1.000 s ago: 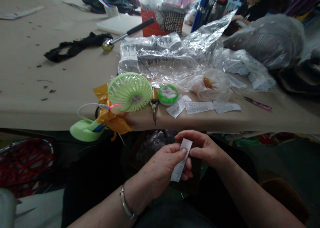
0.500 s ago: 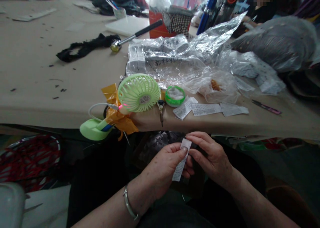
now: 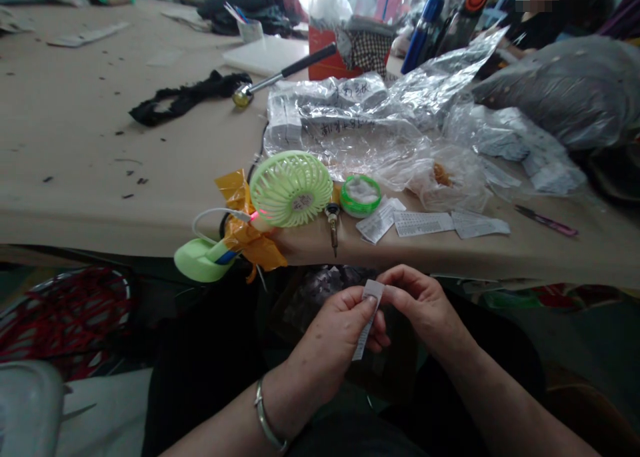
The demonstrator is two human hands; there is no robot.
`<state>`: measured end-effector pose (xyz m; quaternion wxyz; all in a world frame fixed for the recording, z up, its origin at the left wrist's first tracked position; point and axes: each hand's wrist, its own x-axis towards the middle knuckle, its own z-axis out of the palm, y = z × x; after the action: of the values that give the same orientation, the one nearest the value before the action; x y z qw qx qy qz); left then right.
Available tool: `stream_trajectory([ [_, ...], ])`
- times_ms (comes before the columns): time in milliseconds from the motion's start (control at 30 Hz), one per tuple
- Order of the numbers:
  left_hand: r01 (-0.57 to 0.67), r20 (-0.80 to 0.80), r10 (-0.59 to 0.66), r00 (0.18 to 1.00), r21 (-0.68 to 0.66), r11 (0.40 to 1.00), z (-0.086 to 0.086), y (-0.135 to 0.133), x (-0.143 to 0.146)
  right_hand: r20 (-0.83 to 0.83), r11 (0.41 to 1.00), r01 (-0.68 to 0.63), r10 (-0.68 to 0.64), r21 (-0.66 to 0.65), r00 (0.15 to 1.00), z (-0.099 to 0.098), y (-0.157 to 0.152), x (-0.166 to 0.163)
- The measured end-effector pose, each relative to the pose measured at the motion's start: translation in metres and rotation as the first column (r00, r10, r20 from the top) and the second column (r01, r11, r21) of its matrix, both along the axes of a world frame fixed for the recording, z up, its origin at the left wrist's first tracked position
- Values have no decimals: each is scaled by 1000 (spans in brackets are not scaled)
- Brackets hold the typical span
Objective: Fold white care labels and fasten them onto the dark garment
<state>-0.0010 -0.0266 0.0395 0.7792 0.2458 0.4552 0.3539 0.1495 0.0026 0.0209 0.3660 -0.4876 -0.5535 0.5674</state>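
Observation:
Below the table's near edge, my left hand (image 3: 330, 340) pinches a small white printed label strip (image 3: 367, 317) between thumb and fingers. My right hand (image 3: 425, 307) grips the strip's top end from the right, fingers closed on it. Both hands hover over my lap, in front of dark clothing. On the table just above lie three similar white label strips (image 3: 425, 223).
A green mini fan (image 3: 291, 189) taped to a green stand (image 3: 200, 260) sits at the table edge, beside a soldering iron (image 3: 333, 227) and a green-rimmed round container (image 3: 361, 195). Clear plastic bags (image 3: 360, 123) of labels, a hammer (image 3: 280, 77), black fabric (image 3: 185, 98) and pink-handled snips (image 3: 547, 221) lie beyond. A person sits at the far right.
The view shifted slightly, so everything sits further right. The right hand's fingers have closed in on the strip's top; the strip hangs narrower, turned more edge-on.

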Motion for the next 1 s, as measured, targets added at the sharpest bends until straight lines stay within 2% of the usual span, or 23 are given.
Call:
stream_trajectory([
  [200,-53,-105,64,992,105,993,0,1,-3,-142,997,7,-19,-82,990,0,3,-19],
  [333,-62,-158,106,982,261,963,-5,4,-12,-156,997,-32,21,-68,988,4,8,-30],
  [433,-85,-263,191,946,368,926,-7,6,-22,-73,998,-63,63,1,995,8,15,-37],
  [633,-111,-443,329,834,450,886,-8,11,-40,174,977,-97,64,192,983,14,25,-49],
  [833,-67,-546,424,723,556,829,-6,19,-47,218,960,-109,51,259,975,18,30,-55],
  [1000,-41,-559,451,696,596,802,-6,21,-47,243,952,-110,39,287,969,18,32,-55],
])
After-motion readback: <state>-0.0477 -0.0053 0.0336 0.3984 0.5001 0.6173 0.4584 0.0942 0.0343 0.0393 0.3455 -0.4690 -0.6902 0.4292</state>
